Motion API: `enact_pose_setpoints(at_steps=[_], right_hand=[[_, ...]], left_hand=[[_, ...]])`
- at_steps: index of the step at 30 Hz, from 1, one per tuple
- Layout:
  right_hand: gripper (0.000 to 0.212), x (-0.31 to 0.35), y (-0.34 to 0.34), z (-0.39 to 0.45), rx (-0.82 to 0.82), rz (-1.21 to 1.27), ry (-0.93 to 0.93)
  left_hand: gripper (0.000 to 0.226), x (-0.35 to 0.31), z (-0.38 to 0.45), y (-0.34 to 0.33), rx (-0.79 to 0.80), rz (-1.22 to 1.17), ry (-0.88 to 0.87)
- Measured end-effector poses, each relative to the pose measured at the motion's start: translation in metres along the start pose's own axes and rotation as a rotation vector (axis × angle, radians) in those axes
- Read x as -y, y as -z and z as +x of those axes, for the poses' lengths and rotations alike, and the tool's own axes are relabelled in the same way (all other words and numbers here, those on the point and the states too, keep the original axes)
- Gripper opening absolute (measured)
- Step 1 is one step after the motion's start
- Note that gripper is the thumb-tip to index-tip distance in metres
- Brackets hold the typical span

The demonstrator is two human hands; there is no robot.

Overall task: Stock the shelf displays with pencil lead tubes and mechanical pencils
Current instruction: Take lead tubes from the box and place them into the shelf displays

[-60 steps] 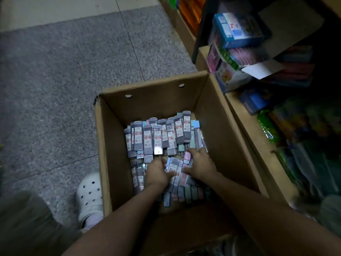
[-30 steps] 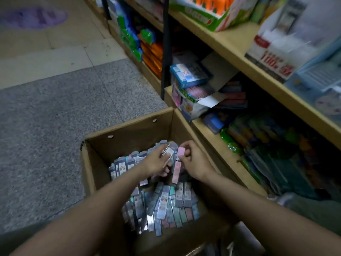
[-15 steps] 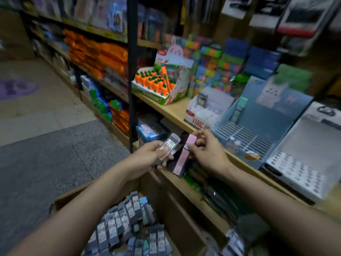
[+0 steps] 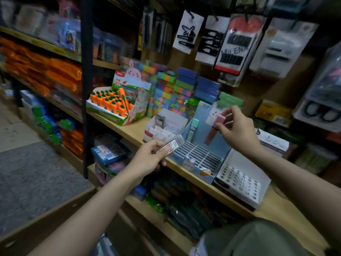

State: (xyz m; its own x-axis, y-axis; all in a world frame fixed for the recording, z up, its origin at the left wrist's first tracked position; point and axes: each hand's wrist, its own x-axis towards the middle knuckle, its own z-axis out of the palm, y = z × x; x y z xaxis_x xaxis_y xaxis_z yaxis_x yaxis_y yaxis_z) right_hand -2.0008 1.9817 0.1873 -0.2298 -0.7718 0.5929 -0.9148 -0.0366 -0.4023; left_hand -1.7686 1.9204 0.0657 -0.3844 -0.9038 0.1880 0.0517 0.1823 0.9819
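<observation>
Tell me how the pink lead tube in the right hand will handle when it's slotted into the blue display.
Probably stiff: the pink tube hangs straight from a fingertip pinch by the right hand. Likely light, since two fingertips carry it. Its flat sides suggest it won't roll.

My only view is the head camera, worn high, looking forward and down over both forearms at the shelf point(image 4: 129, 130). It sits close: my left hand point(image 4: 147, 159) and right hand point(image 4: 238, 130) fill mid-frame, displays just beyond them.
</observation>
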Motion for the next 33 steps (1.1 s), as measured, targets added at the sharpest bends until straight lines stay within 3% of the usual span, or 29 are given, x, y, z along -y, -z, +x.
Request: enact_pose_setpoints(at_steps=[8, 13, 20, 24, 30, 33], right_hand=[[0.022, -0.018, -0.045, 0.025, 0.049, -0.132, -0.042], [0.019, -0.026, -0.058, 0.028, 0.076, -0.159, -0.071], [0.018, -0.032, -0.064, 0.024, 0.046, -0.119, -0.126], [0.018, -0.029, -0.07, 0.019, 0.035, -0.089, -0.154], [0.037, -0.028, -0.074, 0.002, 0.053, -0.275, -0.023], [0.046, -0.026, -0.075, -0.007, 0.104, -0.324, -0.05]], left_hand=[[0.011, 0.011, 0.02, -0.008, 0.025, 0.215, -0.177], [0.007, 0.017, 0.023, -0.009, 0.082, 0.39, -0.186], [0.012, 0.021, 0.026, -0.01, 0.074, 0.439, -0.211], [0.012, 0.02, 0.026, -0.01, 0.072, 0.416, -0.201], [0.011, 0.022, 0.026, -0.01, 0.074, 0.385, -0.164], [0.009, 0.023, 0.027, -0.009, 0.077, 0.204, -0.086]])
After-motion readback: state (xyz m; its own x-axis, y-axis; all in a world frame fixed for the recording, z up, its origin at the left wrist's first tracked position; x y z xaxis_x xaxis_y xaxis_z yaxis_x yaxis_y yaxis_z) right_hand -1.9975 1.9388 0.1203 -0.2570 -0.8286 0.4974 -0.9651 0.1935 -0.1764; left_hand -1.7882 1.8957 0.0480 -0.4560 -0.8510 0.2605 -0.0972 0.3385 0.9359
